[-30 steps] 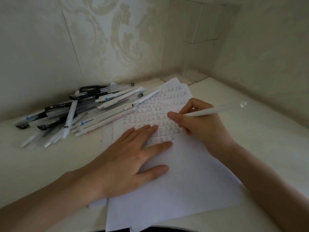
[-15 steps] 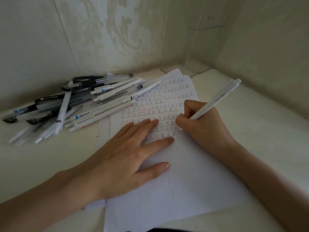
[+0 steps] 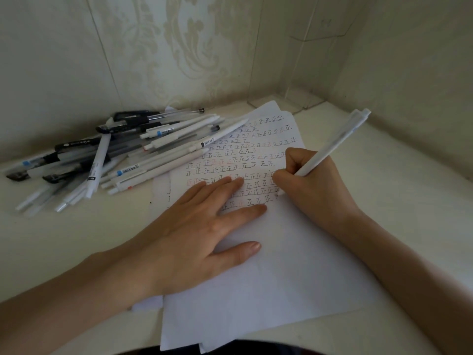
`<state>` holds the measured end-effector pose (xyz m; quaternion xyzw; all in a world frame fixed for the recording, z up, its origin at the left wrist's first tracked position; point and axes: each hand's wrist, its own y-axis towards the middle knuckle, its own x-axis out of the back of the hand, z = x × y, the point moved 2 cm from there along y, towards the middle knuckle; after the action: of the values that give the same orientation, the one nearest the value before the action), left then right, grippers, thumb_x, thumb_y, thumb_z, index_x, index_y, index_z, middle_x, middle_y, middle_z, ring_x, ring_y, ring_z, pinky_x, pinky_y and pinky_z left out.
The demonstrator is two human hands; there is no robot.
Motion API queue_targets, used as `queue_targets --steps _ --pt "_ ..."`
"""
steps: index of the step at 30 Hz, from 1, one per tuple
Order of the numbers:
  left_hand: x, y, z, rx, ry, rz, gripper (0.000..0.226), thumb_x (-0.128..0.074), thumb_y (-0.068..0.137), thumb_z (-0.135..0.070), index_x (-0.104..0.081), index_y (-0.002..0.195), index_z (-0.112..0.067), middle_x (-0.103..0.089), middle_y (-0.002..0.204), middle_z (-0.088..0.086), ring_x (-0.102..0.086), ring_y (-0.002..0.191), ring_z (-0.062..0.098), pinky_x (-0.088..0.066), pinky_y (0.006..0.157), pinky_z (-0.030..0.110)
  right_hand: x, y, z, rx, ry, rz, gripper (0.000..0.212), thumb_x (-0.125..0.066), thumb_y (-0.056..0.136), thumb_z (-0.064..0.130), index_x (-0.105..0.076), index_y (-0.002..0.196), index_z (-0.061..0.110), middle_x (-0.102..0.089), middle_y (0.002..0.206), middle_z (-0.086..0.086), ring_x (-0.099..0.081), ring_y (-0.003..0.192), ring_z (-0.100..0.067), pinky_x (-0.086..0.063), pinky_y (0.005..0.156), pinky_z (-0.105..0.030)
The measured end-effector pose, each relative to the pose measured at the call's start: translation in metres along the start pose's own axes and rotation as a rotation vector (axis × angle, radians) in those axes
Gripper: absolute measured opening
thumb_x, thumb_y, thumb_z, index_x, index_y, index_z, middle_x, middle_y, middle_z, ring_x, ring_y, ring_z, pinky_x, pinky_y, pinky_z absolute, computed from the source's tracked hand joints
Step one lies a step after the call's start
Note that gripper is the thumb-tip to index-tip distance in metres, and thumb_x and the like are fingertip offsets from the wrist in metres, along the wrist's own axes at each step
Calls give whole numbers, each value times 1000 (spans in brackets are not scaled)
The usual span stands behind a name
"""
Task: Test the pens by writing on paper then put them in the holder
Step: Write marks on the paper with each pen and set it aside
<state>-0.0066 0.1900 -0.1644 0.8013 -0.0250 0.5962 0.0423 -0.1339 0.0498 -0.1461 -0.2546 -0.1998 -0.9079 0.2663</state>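
- My left hand [image 3: 194, 234] lies flat on the paper [image 3: 281, 278], with the fingers straight and a little spread. It holds nothing; I press so that the sheet does not slide under the writing.
- My right hand [image 3: 314, 190] has its fingers curled round a white pen [image 3: 332, 144] in a writing grip. The tip is down at the right end of the lowest written rows, and the button end points up toward the far right side of the table [image 3: 409, 201].
- The paper lies slanted at the near edge, on top of other sheets, which I think serve as a soft base.
- The other pens [image 3: 122, 155] are heaped toward the far left edge, and some ends rest on the paper's far corner. I judge they wait there within easy reach.
- A clear box [image 3: 307, 73] stands in the far corner; I take it for the holder.
- Readable writing: rows of the character 正, mostly black, some red. The pens carry blue and barcode labels, too small to read.
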Motion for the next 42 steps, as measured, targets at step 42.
queue_targets --steps 42 --pt "9 -8 4 -64 -264 -289 63 -47 77 -69 -29 132 -43 -50 116 -25 -43 109 -10 -27 94 3 0 0 3 330 -65 179 28 -60 89 4 -58 112 20 -61 90 5 -58 83 -8 -44 72 -12"
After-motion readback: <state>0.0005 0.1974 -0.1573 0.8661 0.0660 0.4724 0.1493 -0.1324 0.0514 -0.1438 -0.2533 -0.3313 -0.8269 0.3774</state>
